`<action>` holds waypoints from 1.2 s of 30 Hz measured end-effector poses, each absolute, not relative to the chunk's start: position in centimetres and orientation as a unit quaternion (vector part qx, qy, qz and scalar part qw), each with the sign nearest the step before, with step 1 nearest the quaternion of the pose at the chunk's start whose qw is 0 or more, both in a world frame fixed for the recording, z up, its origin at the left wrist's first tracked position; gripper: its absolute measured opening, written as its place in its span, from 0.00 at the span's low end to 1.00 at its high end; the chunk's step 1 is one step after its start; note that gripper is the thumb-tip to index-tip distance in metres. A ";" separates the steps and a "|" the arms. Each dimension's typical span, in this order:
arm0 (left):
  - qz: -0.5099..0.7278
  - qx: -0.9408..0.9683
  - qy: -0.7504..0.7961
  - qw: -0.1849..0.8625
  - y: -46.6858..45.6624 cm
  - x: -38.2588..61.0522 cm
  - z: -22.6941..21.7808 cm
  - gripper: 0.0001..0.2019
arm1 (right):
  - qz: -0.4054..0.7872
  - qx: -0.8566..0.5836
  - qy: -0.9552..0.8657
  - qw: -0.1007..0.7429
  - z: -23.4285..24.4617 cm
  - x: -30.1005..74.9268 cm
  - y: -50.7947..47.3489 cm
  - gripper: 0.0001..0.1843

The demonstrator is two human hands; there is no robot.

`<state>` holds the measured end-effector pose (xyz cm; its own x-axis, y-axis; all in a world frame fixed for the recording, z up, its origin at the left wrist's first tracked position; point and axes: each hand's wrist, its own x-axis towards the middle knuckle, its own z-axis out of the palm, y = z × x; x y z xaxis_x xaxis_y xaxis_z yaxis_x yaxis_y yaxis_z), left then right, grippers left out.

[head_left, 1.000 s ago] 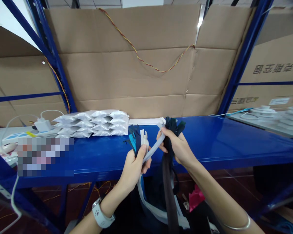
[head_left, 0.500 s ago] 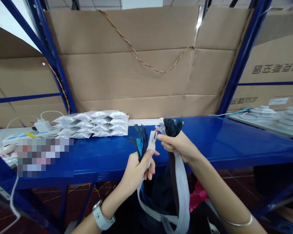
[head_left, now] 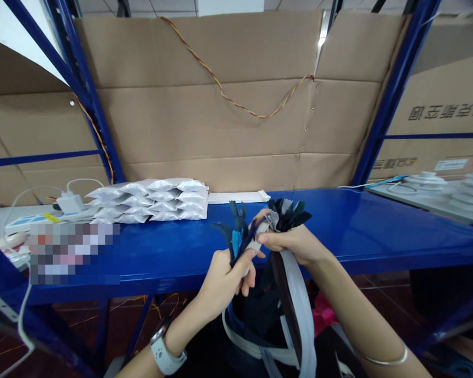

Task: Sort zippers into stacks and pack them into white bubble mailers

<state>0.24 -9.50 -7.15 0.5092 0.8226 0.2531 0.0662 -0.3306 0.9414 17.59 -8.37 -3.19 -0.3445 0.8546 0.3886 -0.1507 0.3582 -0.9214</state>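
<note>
My left hand (head_left: 230, 281) is closed around a bundle of zippers, whose dark blue and bright blue ends (head_left: 236, 239) fan out above the fingers. A pale zipper end is pinched under its thumb. Close beside it, my right hand (head_left: 299, 242) grips a second bundle, with dark and grey tape ends (head_left: 287, 214) sticking up from the fist. Its thumb and forefinger touch the pale end coming from the left hand. Long grey and dark zippers (head_left: 299, 310) hang in a loop below both hands, over my lap. Part of the fingers is hidden behind the tapes.
Stacked silvery white packets (head_left: 153, 202) stand on the blue shelf (head_left: 355, 226), left of the hands. A flat white strip (head_left: 240, 197) lies at its back edge. Cardboard (head_left: 220, 126) closes off the rear. A white charger (head_left: 69, 202) with cables is at left.
My right hand has come slightly down, and its thumb and forefinger now take hold of the pale zipper end. My left hand has shifted a little right and down, still holding its bundle.
</note>
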 end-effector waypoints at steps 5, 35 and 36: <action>0.380 0.728 0.319 0.473 -9.6 0.0 -7.0 0.23 | 0.476 -0.262 -0.691 0.477 -3.5 18.4 -8.3 0.12; 0.406 0.667 0.250 0.573 -9.1 4.0 -4.3 0.28 | 0.543 -0.277 -0.642 0.465 -6.0 20.4 -7.7 0.18; 0.392 0.691 0.254 0.551 -9.3 4.4 -4.5 0.28 | 0.540 -0.283 -0.643 0.463 -6.3 21.1 -7.9 0.20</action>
